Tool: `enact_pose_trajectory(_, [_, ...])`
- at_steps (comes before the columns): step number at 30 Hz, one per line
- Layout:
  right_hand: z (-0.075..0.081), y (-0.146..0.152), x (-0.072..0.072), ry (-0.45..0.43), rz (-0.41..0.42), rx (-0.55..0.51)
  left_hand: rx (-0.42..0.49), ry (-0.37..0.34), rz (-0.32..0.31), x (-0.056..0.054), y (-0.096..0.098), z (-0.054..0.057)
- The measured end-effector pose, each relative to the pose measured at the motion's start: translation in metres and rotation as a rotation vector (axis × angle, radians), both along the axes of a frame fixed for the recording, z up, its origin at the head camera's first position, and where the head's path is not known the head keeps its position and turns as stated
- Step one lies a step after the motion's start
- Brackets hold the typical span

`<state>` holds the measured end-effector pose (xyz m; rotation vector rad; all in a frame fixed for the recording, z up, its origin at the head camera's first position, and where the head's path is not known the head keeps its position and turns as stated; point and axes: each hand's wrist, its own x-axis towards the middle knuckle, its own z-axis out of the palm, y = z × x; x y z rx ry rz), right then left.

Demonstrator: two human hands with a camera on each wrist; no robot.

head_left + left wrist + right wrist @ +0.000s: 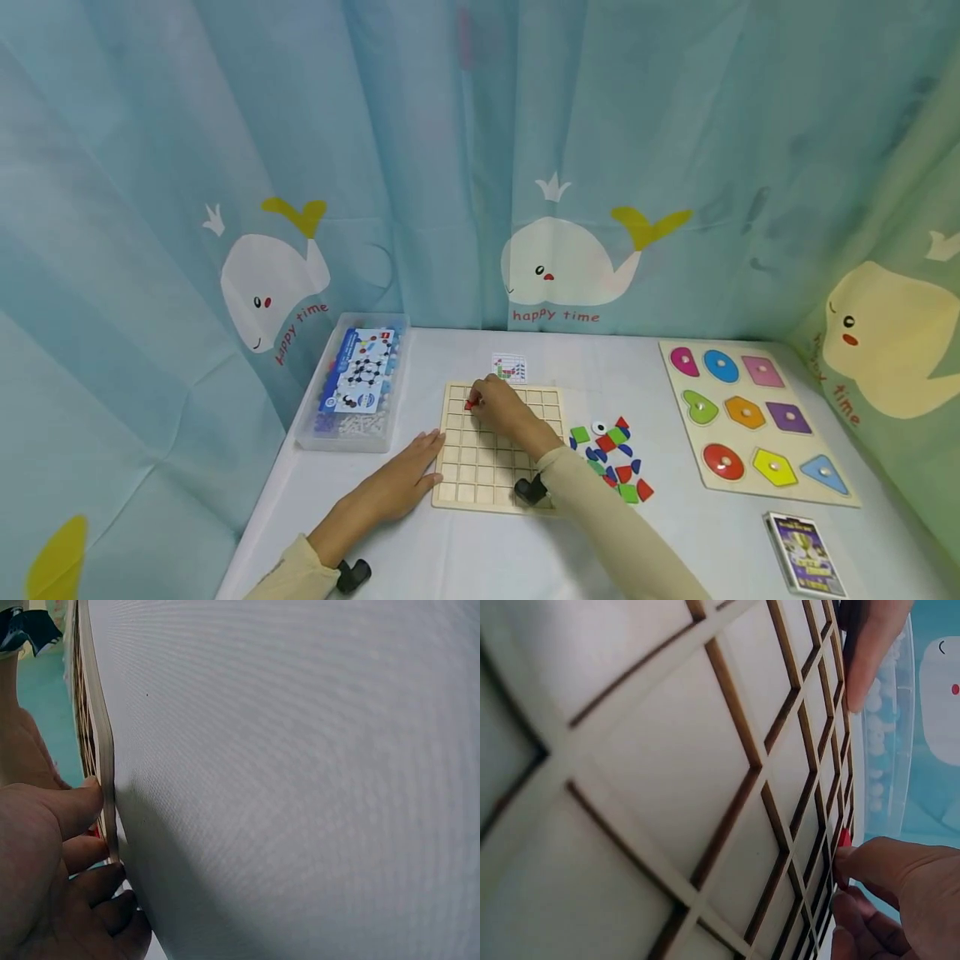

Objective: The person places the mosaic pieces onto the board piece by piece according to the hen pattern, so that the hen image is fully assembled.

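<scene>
A wooden grid board (467,497) lies on the white table, its square cells framed by raised strips. My right hand (501,408) reaches over its upper left part and pinches a small red piece (470,405) between thumb and fingers. In the right wrist view, the red piece (845,838) shows at the fingertips, low against the grid; its full shape is hidden. At the board's left edge rests my left hand (408,477), fingers extended. The left wrist view shows the thumb and fingers touching the board's side (103,735). Just behind the board lies a small pattern card (510,367).
Loose red, green and blue pieces (606,443) lie right of the board, beside a white ring (598,427). A clear box of beads (356,383) stands left. Farther right are a knobbed shape puzzle (753,425) and a card pack (805,554). A curtain (450,167) hangs behind.
</scene>
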<state>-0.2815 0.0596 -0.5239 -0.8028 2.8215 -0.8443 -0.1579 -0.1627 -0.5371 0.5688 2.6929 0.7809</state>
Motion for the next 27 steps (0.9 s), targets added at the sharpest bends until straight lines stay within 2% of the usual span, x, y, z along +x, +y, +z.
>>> enact_pose_trajectory(11, [0.002,0.003,0.004,-0.001,0.043,0.026,0.020,0.004,0.001,0.001,0.000,0.000])
enact_pose_trajectory(17, [-0.001,0.006,0.004,-0.003,0.037,0.024,0.027,0.002,0.004,0.002,0.001,0.001])
enact_pose_trajectory(27, [-0.001,0.014,0.008,0.110,0.092,0.037,0.020,0.009,0.011,0.003,0.001,0.000])
